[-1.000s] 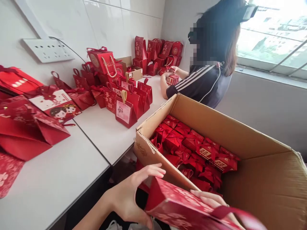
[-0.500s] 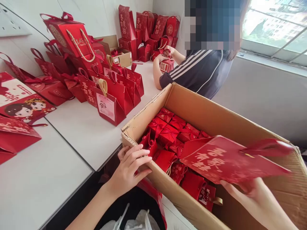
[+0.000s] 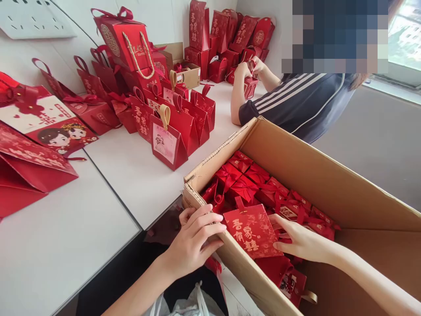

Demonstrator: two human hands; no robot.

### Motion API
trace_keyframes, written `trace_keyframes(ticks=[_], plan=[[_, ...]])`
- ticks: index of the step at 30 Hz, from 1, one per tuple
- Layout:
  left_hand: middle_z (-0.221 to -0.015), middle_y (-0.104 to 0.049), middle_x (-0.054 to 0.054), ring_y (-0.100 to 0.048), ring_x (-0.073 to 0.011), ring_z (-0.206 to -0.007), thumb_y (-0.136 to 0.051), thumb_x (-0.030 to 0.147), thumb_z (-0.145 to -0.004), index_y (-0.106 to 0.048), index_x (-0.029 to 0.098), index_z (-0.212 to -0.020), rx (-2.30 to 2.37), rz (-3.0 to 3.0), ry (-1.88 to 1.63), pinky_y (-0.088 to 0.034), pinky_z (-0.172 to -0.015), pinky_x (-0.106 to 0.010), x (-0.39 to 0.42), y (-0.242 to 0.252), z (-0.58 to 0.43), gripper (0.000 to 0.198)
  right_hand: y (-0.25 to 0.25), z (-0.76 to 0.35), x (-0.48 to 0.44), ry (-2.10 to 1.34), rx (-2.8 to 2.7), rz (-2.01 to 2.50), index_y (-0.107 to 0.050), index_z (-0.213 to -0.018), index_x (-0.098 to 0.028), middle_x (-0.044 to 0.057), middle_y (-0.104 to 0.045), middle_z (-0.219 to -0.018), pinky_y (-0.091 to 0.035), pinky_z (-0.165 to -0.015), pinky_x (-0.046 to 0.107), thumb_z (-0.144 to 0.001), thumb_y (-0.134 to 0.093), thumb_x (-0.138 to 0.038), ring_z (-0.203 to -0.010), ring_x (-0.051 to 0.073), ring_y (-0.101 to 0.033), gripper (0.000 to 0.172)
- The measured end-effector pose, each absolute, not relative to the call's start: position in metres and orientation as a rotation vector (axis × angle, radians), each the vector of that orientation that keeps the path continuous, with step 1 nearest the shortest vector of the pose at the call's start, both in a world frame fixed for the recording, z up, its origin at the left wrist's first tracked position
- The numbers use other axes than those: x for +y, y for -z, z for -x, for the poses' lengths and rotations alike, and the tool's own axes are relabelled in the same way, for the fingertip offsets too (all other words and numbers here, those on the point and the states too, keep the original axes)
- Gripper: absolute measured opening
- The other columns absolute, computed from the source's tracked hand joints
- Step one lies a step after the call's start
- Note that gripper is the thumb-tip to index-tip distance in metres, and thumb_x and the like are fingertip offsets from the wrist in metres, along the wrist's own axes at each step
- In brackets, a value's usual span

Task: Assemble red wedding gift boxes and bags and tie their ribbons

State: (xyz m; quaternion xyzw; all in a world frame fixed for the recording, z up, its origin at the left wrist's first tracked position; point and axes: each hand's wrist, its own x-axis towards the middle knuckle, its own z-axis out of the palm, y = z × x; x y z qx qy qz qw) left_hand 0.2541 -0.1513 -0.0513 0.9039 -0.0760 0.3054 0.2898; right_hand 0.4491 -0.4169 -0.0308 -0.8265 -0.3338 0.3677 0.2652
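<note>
Far left, a big red gift box leaned in at the edge of the white table, and right behind it came a cream-and-red box with a cartoon couple! Above them, a white socket panel crossed the wall. Next along, a rope-handled red box rode high on its pile, and in front stood a red box with a pink card, its gold loop up. Then the left hand: fingers hooked over the near rim of the large cardboard carton, thumb against it, gripping nothing else. Just beside those fingertips, inside the carton, the red box with gold characters sat tilted, face up toward the camera, ribbon loop at the top, with ribbon-tied red boxes packed behind it. Beyond, a co-worker in a striped dark sleeve had both hands at a small red box. And on the right, the right hand reached in, and it seemed to grasp the character box by its right side, thumb at the front, though some fingertips were hidden.
</note>
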Motion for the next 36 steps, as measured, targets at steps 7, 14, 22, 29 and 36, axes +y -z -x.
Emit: trace_keyframes(ticks=[7, 14, 22, 29, 36], plan=[[-0.108, -0.069, -0.006, -0.050, -0.0213, -0.128, -0.053, 0.010, -0.091, -0.054, 0.020, -0.112, -0.111, -2.405, -0.776, -0.028, -0.107, -0.035, -0.163, 0.049, -0.251, 0.024, 0.031, -0.460, -0.397, -1.126, -1.116, 2.514, -0.060, -0.130, -0.013, 0.016, -0.060, -0.131, -0.051, -0.097, 0.041, -0.072, -0.060, -0.030, -0.116, 0.034, -0.062, 0.060], [-0.107, -0.071, -0.005, -0.052, -0.0193, -0.126, -0.049, 0.007, -0.091, -0.054, 0.022, -0.112, -0.059, -2.401, -0.779, -0.027, -0.108, -0.036, -0.169, 0.049, -0.252, 0.026, 0.025, -0.472, -0.376, -1.345, -1.106, 2.613, -0.061, -0.130, -0.012, 0.017, -0.066, -0.121, -0.053, -0.091, 0.040, -0.076, -0.059, -0.036, -0.103, 0.035, -0.068, 0.059], [-0.099, -0.073, -0.002, -0.053, -0.0161, -0.120, -0.050, 0.011, -0.094, -0.058, 0.022, -0.105, -0.035, -2.352, -0.836, -0.030, -0.106, -0.033, -0.168, 0.046, -0.256, 0.017, 0.030, -0.488, -0.365, -1.735, -1.091, 2.525, -0.043, -0.143, -0.009, 0.017, -0.068, -0.113, -0.048, -0.094, 0.041, -0.082, -0.050, -0.046, -0.102, 0.032, -0.064, 0.072], [-0.096, -0.072, -0.003, -0.053, -0.0171, -0.119, -0.051, 0.011, -0.092, -0.057, 0.023, -0.104, -0.066, -2.346, -0.852, -0.032, -0.104, -0.033, -0.166, 0.047, -0.258, 0.018, 0.025, -0.486, -0.389, -1.421, -0.839, 2.106, -0.046, -0.133, -0.019, 0.011, -0.060, -0.122, -0.050, -0.094, 0.041, -0.082, -0.057, -0.050, -0.105, 0.027, -0.059, 0.060], [-0.103, -0.070, -0.005, -0.050, -0.0205, -0.125, -0.055, 0.008, -0.089, -0.056, 0.022, -0.108, -0.057, -2.368, -0.819, -0.032, -0.106, -0.037, -0.167, 0.053, -0.254, 0.023, 0.019, -0.466, -0.405, -1.364, -0.589, 1.807, -0.036, -0.137, -0.024, 0.014, -0.049, -0.138, -0.053, -0.094, 0.045, -0.083, -0.065, -0.052, -0.110, 0.028, -0.061, 0.068]])
